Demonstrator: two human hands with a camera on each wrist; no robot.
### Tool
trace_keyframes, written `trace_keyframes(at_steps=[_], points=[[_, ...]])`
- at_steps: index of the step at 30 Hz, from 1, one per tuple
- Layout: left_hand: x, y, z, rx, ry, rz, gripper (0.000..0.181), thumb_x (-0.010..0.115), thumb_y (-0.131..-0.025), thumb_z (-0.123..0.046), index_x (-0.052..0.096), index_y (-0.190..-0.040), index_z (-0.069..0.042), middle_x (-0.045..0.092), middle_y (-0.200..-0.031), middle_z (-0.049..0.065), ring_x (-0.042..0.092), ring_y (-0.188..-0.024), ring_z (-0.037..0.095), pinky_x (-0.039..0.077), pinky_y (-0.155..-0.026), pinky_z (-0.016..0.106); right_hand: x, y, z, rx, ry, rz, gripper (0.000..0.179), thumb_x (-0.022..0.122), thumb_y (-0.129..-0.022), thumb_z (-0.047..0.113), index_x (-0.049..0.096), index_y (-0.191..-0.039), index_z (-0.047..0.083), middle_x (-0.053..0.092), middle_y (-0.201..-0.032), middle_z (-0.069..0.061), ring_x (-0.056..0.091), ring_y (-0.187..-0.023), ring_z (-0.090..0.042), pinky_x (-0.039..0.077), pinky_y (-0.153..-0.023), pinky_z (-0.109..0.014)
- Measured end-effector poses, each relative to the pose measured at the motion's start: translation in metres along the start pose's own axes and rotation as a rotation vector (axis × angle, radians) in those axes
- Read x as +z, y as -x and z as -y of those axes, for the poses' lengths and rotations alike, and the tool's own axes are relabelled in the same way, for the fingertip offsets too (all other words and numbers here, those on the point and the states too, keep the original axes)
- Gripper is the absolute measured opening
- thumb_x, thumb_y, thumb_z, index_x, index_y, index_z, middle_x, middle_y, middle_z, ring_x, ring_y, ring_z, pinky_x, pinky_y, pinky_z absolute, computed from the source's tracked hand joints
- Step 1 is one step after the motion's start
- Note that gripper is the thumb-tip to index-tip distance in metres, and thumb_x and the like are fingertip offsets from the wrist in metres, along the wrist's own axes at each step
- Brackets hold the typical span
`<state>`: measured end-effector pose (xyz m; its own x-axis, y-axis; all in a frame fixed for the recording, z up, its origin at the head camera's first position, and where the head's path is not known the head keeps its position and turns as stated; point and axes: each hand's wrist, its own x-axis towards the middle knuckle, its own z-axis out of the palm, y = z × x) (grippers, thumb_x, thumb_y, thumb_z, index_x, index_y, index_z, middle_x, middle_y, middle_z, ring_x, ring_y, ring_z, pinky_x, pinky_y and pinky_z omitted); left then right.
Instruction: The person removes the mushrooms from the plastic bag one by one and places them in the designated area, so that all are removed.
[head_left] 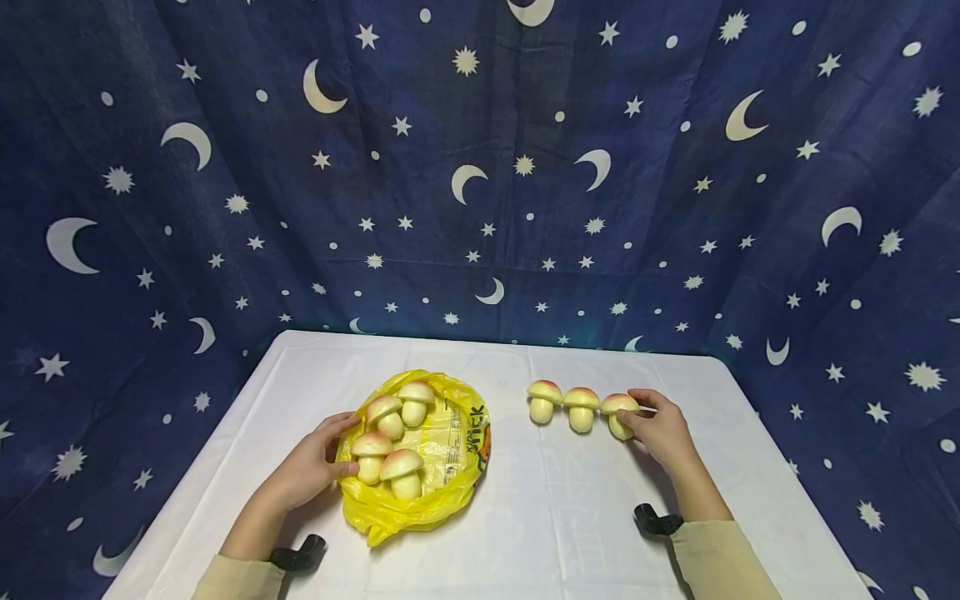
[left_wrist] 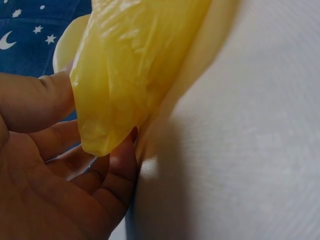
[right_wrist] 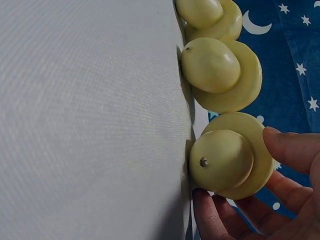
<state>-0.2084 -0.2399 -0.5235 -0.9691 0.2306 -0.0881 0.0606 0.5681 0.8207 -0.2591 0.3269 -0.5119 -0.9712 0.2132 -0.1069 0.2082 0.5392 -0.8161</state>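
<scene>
At your eleven o'clock, your left hand [head_left: 309,462] pinches the rim of the yellow bag [head_left: 431,512] (four mushrooms [head_left: 371,446] inside), while at one o'clock your right hand [head_left: 662,429] pinches the end mushroom [head_left: 617,405], where a sideways nudge could topple its close neighbour [head_left: 581,402].

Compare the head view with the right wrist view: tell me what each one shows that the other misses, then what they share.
Only the head view shows the yellow bag with four mushrooms in it, the left hand holding its edge, and both sleeves.

Only the right wrist view shows the dark mark on the stem end of the held mushroom.

Both show the right hand gripping that mushroom, two more mushrooms in line with it, the white tablecloth and the starry cloth.
</scene>
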Motion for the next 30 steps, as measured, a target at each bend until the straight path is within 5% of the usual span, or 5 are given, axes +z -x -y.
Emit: trace_keyframes(at_steps=[30], points=[[0.0, -0.003, 0.003, 0.026, -0.006, 0.006, 0.077, 0.083, -0.093, -0.014, 0.047, -0.159, 0.002, 0.035, -0.172, 0.024, 0.032, -0.159, 0.052, 0.023, -0.129, 0.069, -0.028, 0.015, 0.006, -0.086, -0.017, -0.036, 0.054, 0.069, -0.104, 0.015, 0.052, -0.151, -0.004, 0.053, -0.153, -0.032, 0.059, -0.136, -0.047, 0.067, -0.087, -0.032]])
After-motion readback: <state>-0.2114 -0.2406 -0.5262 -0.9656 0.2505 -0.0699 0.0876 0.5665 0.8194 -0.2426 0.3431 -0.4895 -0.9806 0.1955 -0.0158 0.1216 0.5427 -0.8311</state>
